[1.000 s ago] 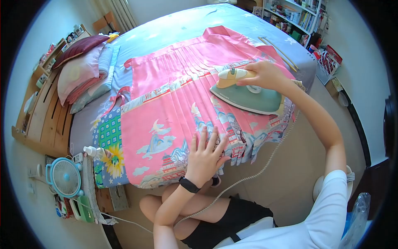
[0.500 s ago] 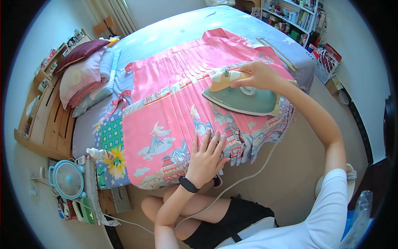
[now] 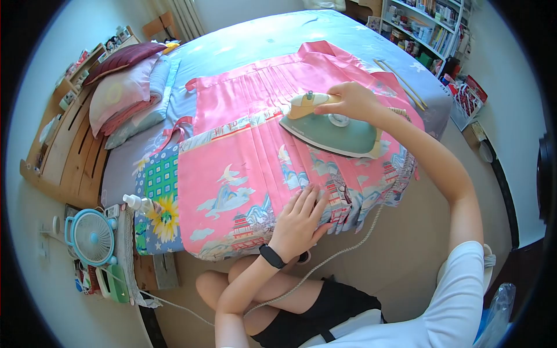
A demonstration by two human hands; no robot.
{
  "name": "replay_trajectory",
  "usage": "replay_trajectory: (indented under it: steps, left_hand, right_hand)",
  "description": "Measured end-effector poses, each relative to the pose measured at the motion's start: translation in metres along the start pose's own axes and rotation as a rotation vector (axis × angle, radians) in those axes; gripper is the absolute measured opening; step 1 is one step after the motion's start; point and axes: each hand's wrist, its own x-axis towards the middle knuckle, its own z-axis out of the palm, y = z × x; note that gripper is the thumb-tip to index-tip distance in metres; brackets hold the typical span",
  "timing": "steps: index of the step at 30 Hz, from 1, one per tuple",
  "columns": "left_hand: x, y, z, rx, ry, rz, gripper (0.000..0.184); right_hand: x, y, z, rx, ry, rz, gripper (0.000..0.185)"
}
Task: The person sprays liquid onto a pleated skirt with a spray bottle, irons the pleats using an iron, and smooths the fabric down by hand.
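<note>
A pink pleated skirt [image 3: 223, 168] with a printed border of clouds and pagodas lies spread over the near edge of the bed. My right hand [image 3: 351, 104] is wrapped round the cream handle of a green clothes iron [image 3: 331, 134]. The iron's soleplate rests on the pleats, its tip pointing left. Flat on the skirt's lower pleats lies my left hand [image 3: 300, 217], fingers stretched out, with a black band on the wrist. Below and right of it the pleats bunch up at the hem. The iron's braided cord [image 3: 325, 261] hangs down past my knees.
A patterned cloth [image 3: 162, 180] lies under the skirt's left side, with a spray bottle [image 3: 138, 203] on it. A blue fan [image 3: 93, 236] stands at left. Pillows [image 3: 125, 95] are stacked by the headboard. Thin sticks [image 3: 403, 84] lie on the bed's right side.
The iron in my right hand has shifted slightly left over the pleats. My left hand stays flat on the skirt. The whole view has shifted a little.
</note>
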Motion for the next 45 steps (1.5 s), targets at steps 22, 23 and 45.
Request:
replay_trajectory:
  steps: [22, 23, 45]
  left_hand:
    - [-0.014, 0.017, -0.056, 0.158, 0.031, -0.370, 0.033]
    - [-0.015, 0.014, -0.051, 0.213, 0.021, -0.445, 0.035]
    - [-0.019, -0.002, -0.034, 0.254, -0.052, -0.401, 0.029]
  right_hand:
    - [-0.009, -0.027, 0.005, -0.065, -0.134, -0.450, 0.051]
    - [-0.010, -0.031, 0.007, -0.067, -0.141, -0.452, 0.051]
    - [0.008, -0.036, 0.021, -0.059, -0.086, -0.618, 0.057]
